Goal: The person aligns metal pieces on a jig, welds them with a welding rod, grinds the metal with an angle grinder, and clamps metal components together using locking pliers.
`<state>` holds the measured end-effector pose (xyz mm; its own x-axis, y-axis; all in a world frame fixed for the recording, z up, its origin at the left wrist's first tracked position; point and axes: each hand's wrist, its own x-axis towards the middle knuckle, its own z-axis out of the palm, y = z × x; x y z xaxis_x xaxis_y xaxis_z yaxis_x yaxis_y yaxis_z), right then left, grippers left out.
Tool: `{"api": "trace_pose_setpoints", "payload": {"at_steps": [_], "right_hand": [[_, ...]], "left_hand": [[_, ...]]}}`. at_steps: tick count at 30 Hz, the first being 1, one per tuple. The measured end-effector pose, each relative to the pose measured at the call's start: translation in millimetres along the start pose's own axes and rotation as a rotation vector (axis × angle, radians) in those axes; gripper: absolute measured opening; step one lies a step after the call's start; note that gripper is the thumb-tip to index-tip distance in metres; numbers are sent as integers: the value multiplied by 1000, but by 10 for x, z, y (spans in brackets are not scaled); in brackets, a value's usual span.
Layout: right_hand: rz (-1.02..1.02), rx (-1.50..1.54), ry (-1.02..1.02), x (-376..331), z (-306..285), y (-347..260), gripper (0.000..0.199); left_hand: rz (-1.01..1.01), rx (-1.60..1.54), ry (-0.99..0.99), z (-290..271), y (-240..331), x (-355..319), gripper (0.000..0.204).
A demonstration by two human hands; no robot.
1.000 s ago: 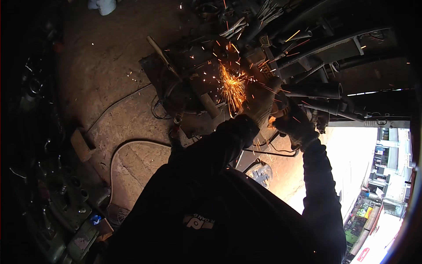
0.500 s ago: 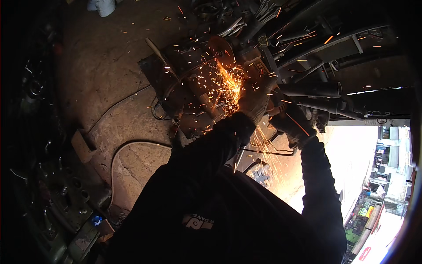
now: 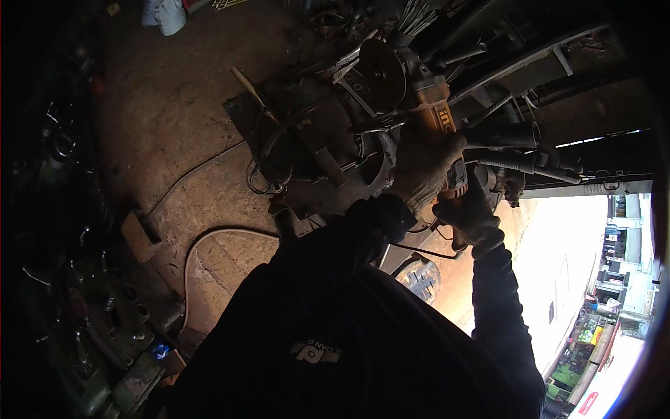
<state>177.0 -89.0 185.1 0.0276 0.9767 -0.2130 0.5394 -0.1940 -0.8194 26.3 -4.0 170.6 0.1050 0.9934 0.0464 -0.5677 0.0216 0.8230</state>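
Note:
An orange and dark angle grinder [image 3: 434, 98] with a large dark disc [image 3: 388, 66] is held over the right side of a dark metal work table [image 3: 241, 115]. My left hand [image 3: 427, 178], in a pale work glove, wraps round the grinder's body. Behind it my right hand [image 3: 473, 213], in a darker glove, grips the rear end. Left of the disc, locking pliers [image 3: 347, 66] sit at the table's far edge. A curved metal piece [image 3: 382, 167] lies close to my left hand, beside a small rectangular block [image 3: 329, 165]. No sparks show, but whether the disc spins is unclear.
A hammer-like tool with a wooden handle [image 3: 248, 84] lies across the table's far left corner. Pipes [image 3: 502, 134] and metal stock crowd the right. A hose [image 3: 199, 244] and a thin cable [image 3: 192, 171] cross the floor. Dark machinery [image 3: 105, 307] stands at the left.
The shower of sparks has stopped. The grinder has moved up and right, off the metal, with both hands still on it; its disc now shows plainly.

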Motion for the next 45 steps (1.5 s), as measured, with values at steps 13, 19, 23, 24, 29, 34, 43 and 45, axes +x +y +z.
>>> {"api": "trace_pose_setpoints", "payload": {"at_steps": [13,19,23,24,29,34,43,45], "right_hand": [[62,1157,-444,-898,209,608,89],[82,1125,-573,-1117,397,1117,97],[-11,1105,-578,-1254,531,1150,93],[-47,1072,-548,-1310,564,1072,90],[-15,1181,-431,-1471,818,1377,106],[212,1162,-157,-2039,1207,2217,81],[785,1255,182,-3374,2116,2737,54],[929,1134,240,-3411,2223,2449,50]], "left_hand": [[-158,193,-241,78,188,-784,53],[-76,279,-282,-85,-217,-1066,58],[-110,168,-316,-98,-186,-1257,66],[-57,332,-349,-138,-234,-1259,67],[-38,472,-555,-329,-254,-1382,71],[-42,861,-589,-865,-310,-1606,77],[-256,1366,-852,-2062,-453,-2131,82],[-294,1369,-860,-2363,-451,-2199,81]]}}
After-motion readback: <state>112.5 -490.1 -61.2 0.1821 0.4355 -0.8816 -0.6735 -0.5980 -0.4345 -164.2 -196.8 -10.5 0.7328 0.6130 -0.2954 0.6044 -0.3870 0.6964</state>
